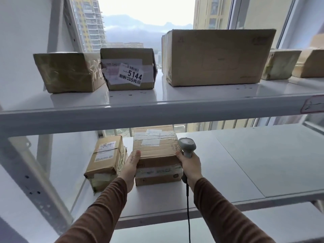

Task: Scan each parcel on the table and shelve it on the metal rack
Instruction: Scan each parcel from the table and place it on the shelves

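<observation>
A taped cardboard parcel [156, 155] rests on the lower shelf [245, 163] of the white metal rack. My left hand [131, 167] lies flat against the parcel's left side, fingers together. My right hand [190, 165] touches the parcel's right side while gripping a grey handheld barcode scanner [186, 146], whose head points up; its black cable hangs down. Whether the parcel is lifted off the shelf, I cannot tell.
A smaller labelled parcel [107, 160] sits just left of my left hand. The upper shelf [157, 109] carries several boxes, including one labelled 5144 [128, 69] and a large carton [217, 57]. A rack upright [35, 181] stands at left. Windows lie behind.
</observation>
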### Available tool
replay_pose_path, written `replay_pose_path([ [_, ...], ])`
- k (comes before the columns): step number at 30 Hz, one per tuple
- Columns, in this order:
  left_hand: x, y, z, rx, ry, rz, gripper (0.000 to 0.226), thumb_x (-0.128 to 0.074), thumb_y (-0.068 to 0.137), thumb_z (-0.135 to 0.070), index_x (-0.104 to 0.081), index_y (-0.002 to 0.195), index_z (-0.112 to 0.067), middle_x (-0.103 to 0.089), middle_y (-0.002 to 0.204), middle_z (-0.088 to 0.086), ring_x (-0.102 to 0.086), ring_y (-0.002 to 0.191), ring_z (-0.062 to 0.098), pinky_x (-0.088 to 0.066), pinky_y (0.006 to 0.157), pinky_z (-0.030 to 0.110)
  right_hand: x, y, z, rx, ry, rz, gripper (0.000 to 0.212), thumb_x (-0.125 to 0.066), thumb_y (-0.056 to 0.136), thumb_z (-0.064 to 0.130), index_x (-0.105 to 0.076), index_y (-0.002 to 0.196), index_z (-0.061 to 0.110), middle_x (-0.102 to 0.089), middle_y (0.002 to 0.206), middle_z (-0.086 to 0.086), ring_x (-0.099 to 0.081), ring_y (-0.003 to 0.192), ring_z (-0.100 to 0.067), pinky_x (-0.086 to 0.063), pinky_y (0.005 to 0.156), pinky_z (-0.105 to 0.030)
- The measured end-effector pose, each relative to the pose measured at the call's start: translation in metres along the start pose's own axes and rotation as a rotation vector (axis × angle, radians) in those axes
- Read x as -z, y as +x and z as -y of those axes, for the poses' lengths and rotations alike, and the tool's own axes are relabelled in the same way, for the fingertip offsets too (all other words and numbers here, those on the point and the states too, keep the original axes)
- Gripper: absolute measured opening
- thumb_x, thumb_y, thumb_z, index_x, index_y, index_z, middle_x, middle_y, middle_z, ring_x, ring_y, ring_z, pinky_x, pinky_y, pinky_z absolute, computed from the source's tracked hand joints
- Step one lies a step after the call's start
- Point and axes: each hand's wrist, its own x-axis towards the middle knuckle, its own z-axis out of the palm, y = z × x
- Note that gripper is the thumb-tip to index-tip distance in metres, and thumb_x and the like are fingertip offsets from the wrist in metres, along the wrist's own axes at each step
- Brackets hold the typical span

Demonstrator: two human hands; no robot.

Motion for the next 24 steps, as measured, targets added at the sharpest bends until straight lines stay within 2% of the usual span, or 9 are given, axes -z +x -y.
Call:
replay_pose_path([
  [2, 0.001, 0.000, -0.002, -0.012, 0.045, 0.005, 0.088, -0.055, 0.086, -0.075, -0.044, 0.156, -0.022, -0.054, 0.154, 0.003, -0.046, 0.146, 0.025, -0.033, 0.124, 0.054, -0.001, 0.001, 0.000, 0.003, -0.006, -0.015, 0.028, -0.076, 0.092, 0.034, -0.074, 0.111, 0.013, -0.077, 0.107, -0.005, -0.071, 0.104, -0.029, -0.054, 0.099, -0.050],
  [4, 0.001, 0.002, -0.004, -0.010, 0.126, -0.044, 0.099, -0.055, 0.085, -0.076, -0.033, 0.162, -0.018, -0.042, 0.164, 0.005, -0.036, 0.152, 0.024, -0.024, 0.128, 0.051, -0.001, 0.001, 0.000, 0.005, 0.000, -0.022, 0.028, -0.077, 0.092, 0.034, -0.074, 0.109, 0.012, -0.077, 0.104, -0.005, -0.071, 0.099, -0.030, -0.055, 0.098, -0.049],
  [7, 0.002, 0.002, -0.012, -0.103, 0.327, -0.220, 0.098, -0.058, 0.091, -0.062, -0.017, 0.166, -0.014, -0.023, 0.172, 0.007, -0.025, 0.158, 0.026, -0.019, 0.130, 0.046, 0.004, -0.001, 0.005, 0.021, 0.033, -0.034, 0.024, -0.077, 0.092, 0.035, -0.070, 0.101, 0.013, -0.071, 0.093, -0.002, -0.059, 0.084, -0.027, -0.052, 0.088, -0.043],
  [9, 0.000, -0.001, -0.023, -0.251, 0.482, -0.303, 0.098, -0.062, 0.089, -0.061, -0.019, 0.166, -0.016, -0.024, 0.172, 0.009, -0.026, 0.157, 0.028, -0.021, 0.129, 0.049, 0.013, -0.005, 0.010, 0.052, 0.048, -0.063, 0.022, -0.075, 0.093, 0.034, -0.067, 0.102, 0.016, -0.069, 0.092, 0.000, -0.058, 0.085, -0.026, -0.051, 0.088, -0.043],
  [11, -0.011, -0.004, -0.035, -0.406, 0.599, -0.335, 0.088, -0.066, 0.095, -0.051, -0.026, 0.164, -0.015, -0.029, 0.170, 0.009, -0.027, 0.157, 0.027, -0.021, 0.129, 0.047, 0.026, -0.013, 0.015, 0.081, 0.044, -0.089, 0.022, -0.074, 0.094, 0.033, -0.066, 0.108, 0.017, -0.071, 0.098, -0.001, -0.062, 0.091, -0.026, -0.052, 0.096, -0.049],
  [14, -0.047, -0.013, -0.042, -0.548, 0.617, -0.217, 0.073, -0.067, 0.099, -0.039, -0.036, 0.160, -0.016, -0.037, 0.166, 0.006, -0.031, 0.154, 0.023, -0.023, 0.128, 0.047, 0.060, -0.029, 0.019, 0.131, 0.069, -0.175, 0.028, -0.074, 0.095, 0.030, -0.066, 0.116, 0.014, -0.071, 0.100, 0.000, -0.064, 0.097, -0.026, -0.052, 0.101, -0.049],
  [17, -0.096, -0.021, -0.034, -0.566, 0.559, -0.054, 0.058, -0.066, 0.100, -0.034, -0.048, 0.152, -0.016, -0.048, 0.157, 0.005, -0.042, 0.145, 0.021, -0.031, 0.122, 0.044, 0.104, -0.049, 0.020, 0.172, 0.110, -0.304, 0.032, -0.075, 0.094, 0.027, -0.067, 0.119, 0.009, -0.070, 0.101, 0.000, -0.063, 0.097, -0.025, -0.051, 0.096, -0.045],
  [21, -0.174, -0.041, -0.003, -0.450, 0.433, 0.162, 0.040, -0.065, 0.102, -0.025, -0.058, 0.140, -0.015, -0.060, 0.145, 0.002, -0.054, 0.132, 0.019, -0.041, 0.113, 0.036, 0.178, -0.084, 0.012, 0.167, 0.146, -0.476, 0.035, -0.076, 0.092, 0.029, -0.067, 0.119, 0.009, -0.062, 0.089, 0.006, -0.056, 0.085, -0.020, -0.044, 0.078, -0.037],
  [24, -0.239, -0.069, 0.026, -0.349, 0.367, 0.340, 0.028, -0.064, 0.103, -0.022, -0.064, 0.129, -0.013, -0.068, 0.128, 0.001, -0.061, 0.120, 0.018, -0.047, 0.109, 0.037, 0.241, -0.117, 0.004, 0.161, 0.117, -0.607, 0.026, -0.077, 0.091, 0.028, -0.067, 0.110, 0.013, -0.060, 0.078, 0.009, -0.053, 0.070, -0.015, -0.041, 0.069, -0.031],
])
